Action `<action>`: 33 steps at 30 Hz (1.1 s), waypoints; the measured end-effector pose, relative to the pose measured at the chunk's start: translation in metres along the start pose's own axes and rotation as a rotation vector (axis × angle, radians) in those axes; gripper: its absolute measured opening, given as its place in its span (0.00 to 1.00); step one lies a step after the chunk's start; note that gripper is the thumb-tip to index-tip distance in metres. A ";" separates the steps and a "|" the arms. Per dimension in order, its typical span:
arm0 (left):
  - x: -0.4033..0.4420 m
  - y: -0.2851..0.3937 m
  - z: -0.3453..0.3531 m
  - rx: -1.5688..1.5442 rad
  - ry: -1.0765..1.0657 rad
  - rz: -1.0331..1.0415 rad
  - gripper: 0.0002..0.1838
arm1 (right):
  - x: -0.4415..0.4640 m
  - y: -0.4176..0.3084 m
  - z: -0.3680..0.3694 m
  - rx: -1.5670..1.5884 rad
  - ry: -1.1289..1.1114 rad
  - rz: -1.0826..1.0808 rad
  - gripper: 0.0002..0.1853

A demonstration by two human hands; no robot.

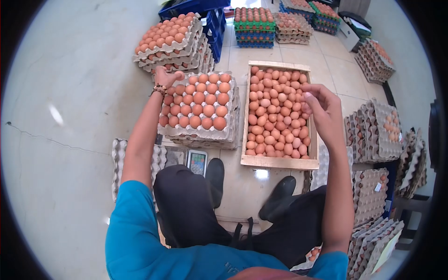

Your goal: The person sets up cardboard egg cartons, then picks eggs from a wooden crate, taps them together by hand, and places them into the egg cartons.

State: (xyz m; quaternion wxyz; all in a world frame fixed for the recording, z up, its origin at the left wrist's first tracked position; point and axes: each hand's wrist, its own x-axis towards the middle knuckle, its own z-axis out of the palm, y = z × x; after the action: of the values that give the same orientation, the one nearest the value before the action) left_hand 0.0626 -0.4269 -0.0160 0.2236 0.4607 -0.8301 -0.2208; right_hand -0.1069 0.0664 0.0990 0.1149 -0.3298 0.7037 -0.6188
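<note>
One wooden crate sits on the floor before me, packed with loose brown eggs, far too many to count. Left of it is one stack of cardboard trays; its top tray shows four full rows of six eggs, plus four more in the back row, the rest of which my left hand partly covers. That hand bends over the tray's back left corner, and I cannot tell whether it grasps an egg. My right hand is at the crate's right edge, thumb and fingers curved toward the eggs; whether one is pinched there, I cannot tell. Beyond my left hand stands one more stack of filled trays, beside blue plastic crates. I count four stacks at the back, among them one of green and blue trays and one of grey cardboard. More cardboard trays stand along my right. One device with a keypad lies near my two dark boots. The floor is pale, shiny tile, and a cracked, whitish wall runs along my left.
</note>
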 end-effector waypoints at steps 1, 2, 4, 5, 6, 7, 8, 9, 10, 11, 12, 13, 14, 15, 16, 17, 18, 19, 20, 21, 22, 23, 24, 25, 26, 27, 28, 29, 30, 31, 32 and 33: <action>-0.011 0.007 -0.011 -0.139 -0.041 0.020 0.44 | 0.002 0.002 0.003 -0.002 -0.037 0.007 0.15; -0.024 0.014 -0.021 -0.279 -0.082 0.041 0.43 | 0.005 0.006 0.007 -0.005 -0.073 0.013 0.20; -0.082 0.054 -0.042 -0.639 -0.249 0.110 0.35 | -0.005 0.000 0.023 -0.051 -0.101 -0.039 0.35; -0.119 0.078 -0.053 -0.685 -0.333 0.094 0.33 | -0.014 -0.009 0.041 -0.096 -0.097 -0.097 0.44; -0.157 0.100 -0.065 -0.722 -0.452 0.148 0.31 | -0.021 -0.011 0.056 -0.198 -0.140 -0.235 0.51; -0.176 0.096 -0.056 -0.706 -0.532 0.205 0.28 | -0.029 -0.014 0.072 -0.215 -0.175 -0.347 0.53; -0.210 0.116 -0.064 -0.800 -0.624 0.202 0.28 | -0.038 -0.017 0.087 -0.229 -0.209 -0.460 0.55; -0.241 0.139 -0.075 -0.893 -0.712 0.203 0.28 | -0.047 -0.024 0.095 -0.221 -0.275 -0.495 0.52; -0.257 0.149 -0.077 -0.899 -0.762 0.223 0.28 | -0.056 -0.031 0.102 -0.210 -0.343 -0.528 0.50; -0.269 0.156 -0.079 -0.904 -0.810 0.239 0.28 | -0.064 -0.038 0.104 -0.260 -0.451 -0.505 0.48; -0.281 0.161 -0.081 -0.904 -0.857 0.250 0.28 | -0.071 -0.044 0.106 -0.304 -0.562 -0.479 0.46; -0.291 0.164 -0.081 -0.916 -0.881 0.189 0.29 | -0.076 -0.044 0.105 -0.359 -0.568 -0.378 0.38; -0.301 0.166 -0.079 -0.929 -0.903 0.127 0.30 | -0.078 -0.050 0.097 -0.445 -0.643 -0.327 0.34; -0.309 0.167 -0.077 -0.942 -0.927 0.066 0.31 | -0.078 -0.065 0.084 -0.533 -0.716 -0.275 0.30; -0.319 0.167 -0.074 -0.910 -0.992 0.103 0.33 | -0.078 -0.073 0.069 -0.624 -0.783 -0.218 0.27; -0.330 0.168 -0.070 -0.875 -1.061 0.145 0.34 | -0.081 -0.070 0.051 -0.430 -0.660 -0.184 0.20; -0.339 0.165 -0.065 -0.839 -1.139 0.184 0.36 | -0.088 -0.063 0.029 -0.237 -0.531 -0.141 0.15; -0.347 0.156 -0.058 -0.653 -1.074 0.389 0.35 | -0.097 -0.056 0.003 -0.195 -0.323 -0.222 0.09; -0.349 0.156 -0.062 -0.451 -1.091 0.471 0.34 | -0.110 -0.047 -0.025 -0.162 -0.111 -0.295 0.07; -0.345 0.159 -0.069 -0.253 -1.114 0.567 0.33 | -0.130 -0.028 -0.057 0.006 0.083 -0.140 0.08; -0.345 0.162 -0.069 -0.065 -1.145 0.687 0.32 | -0.160 -0.005 -0.088 0.155 0.308 0.016 0.10; -0.348 0.154 -0.065 -0.068 -1.094 0.788 0.31 | -0.192 0.019 -0.114 0.272 0.484 0.143 0.12; -0.346 0.147 -0.059 -0.087 -1.052 0.897 0.32 | -0.229 0.048 -0.138 0.382 0.689 0.253 0.13; -0.346 0.146 -0.058 -0.009 -1.040 0.932 0.33 | -0.275 0.089 -0.160 0.489 0.866 0.350 0.14; -0.345 0.134 -0.052 0.091 -0.993 0.954 0.34 | -0.331 0.134 -0.176 0.606 1.050 0.426 0.15; -0.349 0.144 -0.059 0.181 -1.038 0.872 0.34 | -0.390 0.171 -0.181 0.649 1.284 0.586 0.13; -0.348 0.146 -0.059 0.231 -1.059 0.858 0.33 | -0.449 0.187 -0.176 0.684 1.392 0.611 0.11; -0.350 0.152 -0.062 0.237 -1.099 0.840 0.31 | -0.507 0.200 -0.171 0.715 1.503 0.631 0.09; -0.351 0.159 -0.066 0.252 -1.124 0.807 0.30 | -0.533 0.189 -0.146 0.720 1.653 0.613 0.07; -0.355 0.162 -0.066 0.219 -1.152 0.815 0.30 | -0.562 0.181 -0.136 0.642 1.733 0.660 0.06; -0.357 0.164 -0.068 0.191 -1.166 0.809 0.29 | -0.586 0.180 -0.126 0.573 1.792 0.712 0.05; -0.360 0.160 -0.070 0.169 -1.166 0.807 0.28 | -0.610 0.184 -0.112 0.519 1.844 0.756 0.06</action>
State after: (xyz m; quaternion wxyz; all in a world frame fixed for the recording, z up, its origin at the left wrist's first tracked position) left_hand 0.1681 -0.0506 0.0714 -0.2288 -0.0599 -0.9344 -0.2663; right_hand 0.2318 0.5284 -0.2026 -0.2150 0.5512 0.4208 -0.6876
